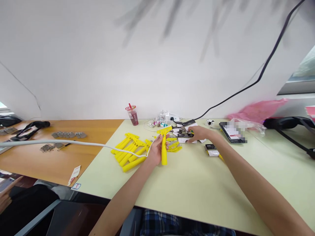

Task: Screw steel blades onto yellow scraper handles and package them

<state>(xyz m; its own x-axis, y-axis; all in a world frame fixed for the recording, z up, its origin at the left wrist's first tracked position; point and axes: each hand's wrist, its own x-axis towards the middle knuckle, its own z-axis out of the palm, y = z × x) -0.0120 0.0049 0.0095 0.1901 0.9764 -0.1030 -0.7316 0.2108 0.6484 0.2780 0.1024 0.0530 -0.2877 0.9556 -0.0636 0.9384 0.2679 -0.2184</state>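
My left hand (155,151) is wrapped around a yellow scraper handle (164,150), held upright with its wide T-shaped head at the top. My right hand (199,133) reaches over a pile behind it, thumb and fingers at the right end of a black-and-white printed packet (185,135). Part of those fingers is hidden. Several more yellow scraper handles (128,152) lie side by side left of my left hand. Flat yellow pieces (174,146) are heaped between my hands. Beside my right forearm lies a scraper with a black-and-white labelled head (212,150).
A white cable (93,143) crosses in front of the handles. Behind stand a cup with a red straw (133,116) and a power strip (173,117). To the right are a tablet (232,132) and a pink bag (256,111). Another person's hand (8,193) shows at far left.
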